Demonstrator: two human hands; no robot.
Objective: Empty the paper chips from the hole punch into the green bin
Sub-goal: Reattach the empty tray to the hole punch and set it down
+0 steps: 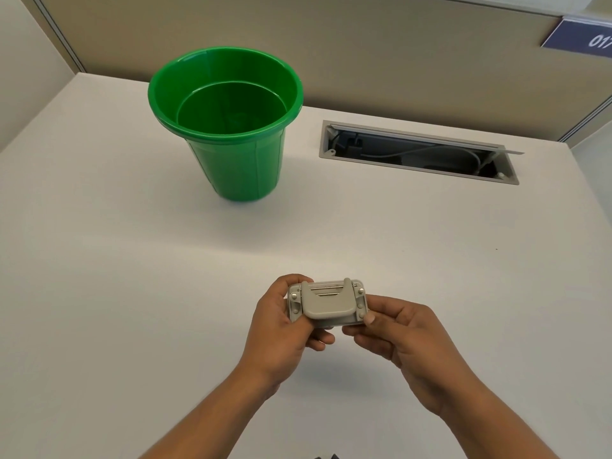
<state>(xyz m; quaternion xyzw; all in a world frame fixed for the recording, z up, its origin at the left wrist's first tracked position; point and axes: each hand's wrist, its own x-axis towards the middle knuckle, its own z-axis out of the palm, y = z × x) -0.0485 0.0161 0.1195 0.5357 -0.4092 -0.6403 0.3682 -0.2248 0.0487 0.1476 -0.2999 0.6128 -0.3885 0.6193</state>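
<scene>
The grey hole punch (328, 303) is held in both hands above the white worktop (132, 260), well on the near side of the green bin (228, 127) and a little to the bin's right. It sits level, its lever side facing up toward the camera, with the hinge pin along the edge that faces the bin.

The left hand (281, 329) wraps the punch's left end: the thumb lies over the top left corner, the palm presses the side, and the fingers curl beneath, two fingertips showing under the base. Its grip is clenched on the hole punch. The right hand (400, 332) takes the right end more lightly, pinching the near right corner between the thumb on top and the fingers tucked below; its grip also grasps the hole punch. Both forearms rise from the bottom edge of the view and converge on the punch, wrists roughly straight, with the backs of the hands turned outward.

The green bin stands upright on the worktop, mouth open; whether anything lies inside cannot be told. To the bin's right, a cable tray (417, 152) is set into the worktop with its flap open and a cable showing inside. Behind the bin rises a beige partition (331, 44).
</scene>
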